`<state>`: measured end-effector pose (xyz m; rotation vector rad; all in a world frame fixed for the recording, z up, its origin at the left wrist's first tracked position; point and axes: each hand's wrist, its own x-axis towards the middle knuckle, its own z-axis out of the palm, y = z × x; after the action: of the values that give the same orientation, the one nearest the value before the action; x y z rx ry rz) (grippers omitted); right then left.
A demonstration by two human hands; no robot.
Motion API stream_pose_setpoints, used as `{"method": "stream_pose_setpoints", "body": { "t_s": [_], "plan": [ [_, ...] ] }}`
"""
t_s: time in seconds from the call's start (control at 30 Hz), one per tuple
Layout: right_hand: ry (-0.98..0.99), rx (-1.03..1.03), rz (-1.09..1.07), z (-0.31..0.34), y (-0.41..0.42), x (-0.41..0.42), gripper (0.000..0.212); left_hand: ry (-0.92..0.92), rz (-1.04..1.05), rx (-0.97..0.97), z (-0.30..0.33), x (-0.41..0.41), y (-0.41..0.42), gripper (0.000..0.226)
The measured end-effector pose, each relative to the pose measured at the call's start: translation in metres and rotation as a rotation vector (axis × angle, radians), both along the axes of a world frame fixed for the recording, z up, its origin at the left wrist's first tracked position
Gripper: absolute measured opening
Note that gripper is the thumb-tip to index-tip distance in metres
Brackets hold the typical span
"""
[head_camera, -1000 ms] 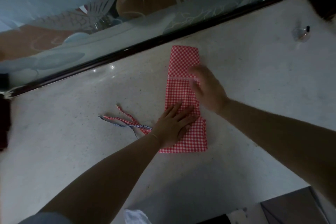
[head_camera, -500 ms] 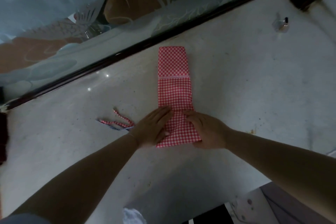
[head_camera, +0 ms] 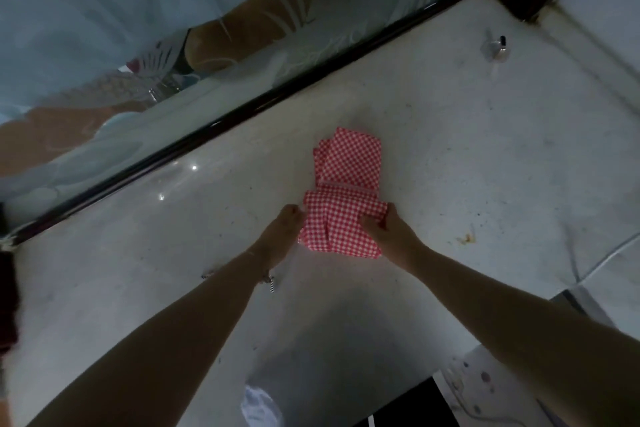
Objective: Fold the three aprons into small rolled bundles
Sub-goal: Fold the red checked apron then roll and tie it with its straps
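Fingers of my left hand [head_camera: 281, 236] and right hand [head_camera: 388, 231] gripped the checked apron's [head_camera: 343, 198] near rolled end, its length running away from me.

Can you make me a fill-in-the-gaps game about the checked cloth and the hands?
1. The apron has red and ____ checks.
2. The left hand and right hand hold the apron's ____ end, the one closer to the person.
3. The apron lies on a pale ____.

Missing words: white; near; counter
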<state>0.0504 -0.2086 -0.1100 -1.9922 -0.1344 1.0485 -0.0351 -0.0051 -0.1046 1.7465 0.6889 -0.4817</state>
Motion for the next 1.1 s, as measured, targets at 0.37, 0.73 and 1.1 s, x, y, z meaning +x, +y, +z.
{"method": "stream_pose_setpoints", "body": {
  "t_s": [0.37, 0.73, 1.1],
  "plan": [
    [-0.28, -0.186, -0.209, 0.0, 0.014, -0.027, 0.054, -0.084, 0.014, 0.496, 0.001, -0.004, -0.037, 0.041],
    [-0.301, -0.442, -0.109, 0.007, 0.025, -0.018, 0.049, -0.391, -0.348, 0.704, -0.031, -0.024, -0.025, 0.061],
    [-0.135, -0.336, -0.258, 0.005, 0.025, -0.017, 0.069, -0.606, -0.789, 0.778, -0.001, -0.01, 0.008, 0.026]
  ]
}}
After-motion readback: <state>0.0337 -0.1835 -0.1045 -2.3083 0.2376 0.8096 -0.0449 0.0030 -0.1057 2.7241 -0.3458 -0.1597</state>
